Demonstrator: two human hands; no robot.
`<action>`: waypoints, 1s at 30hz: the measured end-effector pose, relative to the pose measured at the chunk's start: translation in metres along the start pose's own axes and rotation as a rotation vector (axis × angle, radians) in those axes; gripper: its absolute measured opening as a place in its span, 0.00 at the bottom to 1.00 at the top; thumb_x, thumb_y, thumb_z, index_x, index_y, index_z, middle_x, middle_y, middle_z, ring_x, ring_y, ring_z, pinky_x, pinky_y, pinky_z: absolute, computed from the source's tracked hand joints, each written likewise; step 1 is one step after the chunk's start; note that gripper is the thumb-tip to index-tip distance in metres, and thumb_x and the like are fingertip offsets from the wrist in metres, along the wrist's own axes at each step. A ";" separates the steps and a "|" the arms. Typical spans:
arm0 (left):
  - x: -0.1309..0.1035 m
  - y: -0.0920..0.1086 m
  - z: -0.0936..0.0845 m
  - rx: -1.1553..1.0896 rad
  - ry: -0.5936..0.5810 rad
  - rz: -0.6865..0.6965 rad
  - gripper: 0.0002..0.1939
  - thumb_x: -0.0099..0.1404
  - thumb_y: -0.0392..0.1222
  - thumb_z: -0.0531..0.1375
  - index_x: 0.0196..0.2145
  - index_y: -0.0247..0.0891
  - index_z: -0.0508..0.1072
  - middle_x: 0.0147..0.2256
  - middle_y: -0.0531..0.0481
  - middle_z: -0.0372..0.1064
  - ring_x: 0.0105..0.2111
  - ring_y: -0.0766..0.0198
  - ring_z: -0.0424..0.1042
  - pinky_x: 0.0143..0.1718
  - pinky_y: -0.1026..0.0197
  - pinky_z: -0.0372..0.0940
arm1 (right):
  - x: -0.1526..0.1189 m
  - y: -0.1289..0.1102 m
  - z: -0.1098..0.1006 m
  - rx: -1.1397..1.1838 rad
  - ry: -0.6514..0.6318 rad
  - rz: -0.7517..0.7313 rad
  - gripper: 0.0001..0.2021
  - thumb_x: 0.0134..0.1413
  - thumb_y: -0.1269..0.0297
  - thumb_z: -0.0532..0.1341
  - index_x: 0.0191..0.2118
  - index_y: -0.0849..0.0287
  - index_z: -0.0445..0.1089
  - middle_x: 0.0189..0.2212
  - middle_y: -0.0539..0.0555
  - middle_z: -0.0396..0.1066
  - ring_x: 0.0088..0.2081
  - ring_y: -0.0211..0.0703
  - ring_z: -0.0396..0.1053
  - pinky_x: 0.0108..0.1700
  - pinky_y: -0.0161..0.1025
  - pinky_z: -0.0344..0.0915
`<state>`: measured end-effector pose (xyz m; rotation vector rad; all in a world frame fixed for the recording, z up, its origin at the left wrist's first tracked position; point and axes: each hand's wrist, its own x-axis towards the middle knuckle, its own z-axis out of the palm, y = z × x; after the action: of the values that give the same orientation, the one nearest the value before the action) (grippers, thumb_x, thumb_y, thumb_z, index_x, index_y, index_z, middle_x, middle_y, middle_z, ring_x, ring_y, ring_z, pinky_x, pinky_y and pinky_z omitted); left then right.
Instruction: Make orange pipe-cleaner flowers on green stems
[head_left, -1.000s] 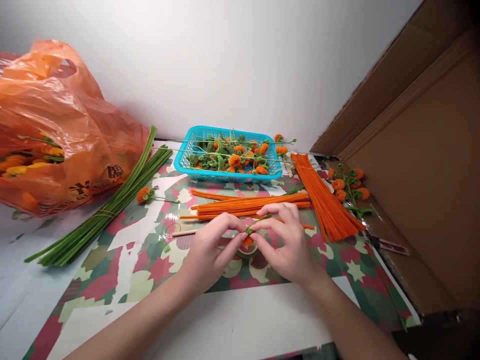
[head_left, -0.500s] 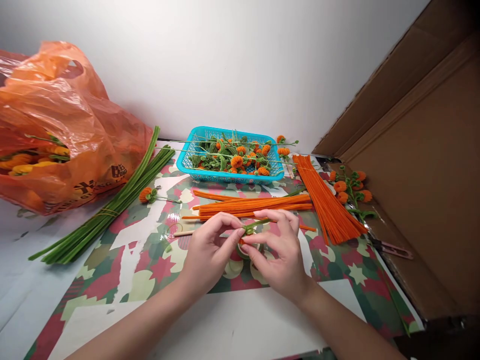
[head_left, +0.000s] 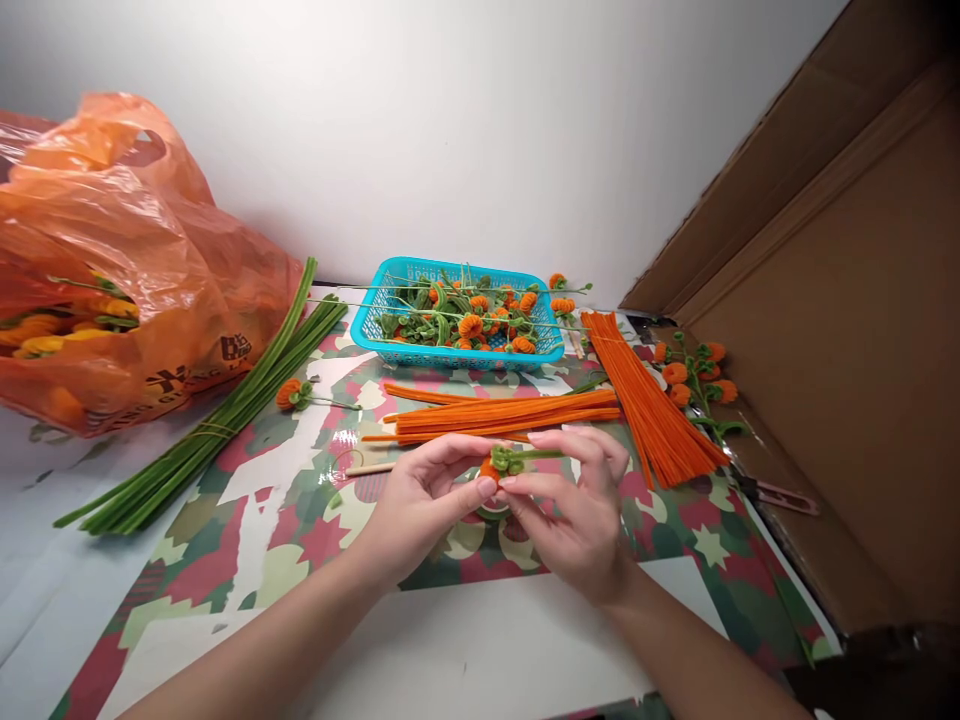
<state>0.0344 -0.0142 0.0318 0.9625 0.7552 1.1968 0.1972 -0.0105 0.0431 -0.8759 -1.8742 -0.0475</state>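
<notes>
A person's left hand (head_left: 420,500) and right hand (head_left: 581,510) pinch a small orange-and-green fuzzy flower (head_left: 507,461) above a patterned bench (head_left: 292,572), though the exact grip is hard to make out. Behind lie orange stems (head_left: 510,413) and a turquoise basket (head_left: 450,356) of orange blooms (head_left: 470,326); green stems (head_left: 217,425) rest beside an orange plastic bag (head_left: 165,270) at left.
</notes>
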 end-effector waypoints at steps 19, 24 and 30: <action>-0.002 -0.004 -0.002 0.215 0.028 0.097 0.10 0.60 0.34 0.63 0.40 0.41 0.73 0.42 0.48 0.72 0.44 0.61 0.73 0.41 0.61 0.73 | -0.001 0.011 0.007 0.629 -0.208 0.600 0.05 0.58 0.64 0.58 0.38 0.56 0.70 0.31 0.52 0.68 0.33 0.40 0.68 0.34 0.37 0.66; -0.004 -0.007 -0.003 0.496 0.065 0.231 0.08 0.60 0.32 0.61 0.37 0.40 0.74 0.40 0.47 0.72 0.44 0.60 0.72 0.42 0.60 0.72 | 0.002 0.005 0.006 0.315 -0.146 0.273 0.06 0.55 0.73 0.60 0.36 0.56 0.72 0.30 0.51 0.73 0.34 0.42 0.69 0.37 0.41 0.66; -0.004 -0.002 0.000 0.526 0.022 0.170 0.09 0.60 0.36 0.61 0.39 0.40 0.74 0.41 0.45 0.72 0.44 0.57 0.71 0.38 0.59 0.73 | -0.003 0.006 0.007 0.228 -0.172 0.187 0.08 0.57 0.76 0.57 0.38 0.56 0.70 0.32 0.53 0.73 0.35 0.42 0.69 0.37 0.41 0.66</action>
<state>0.0350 -0.0179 0.0298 1.4709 1.0499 1.1781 0.1957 -0.0045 0.0349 -0.9141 -1.9012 0.3598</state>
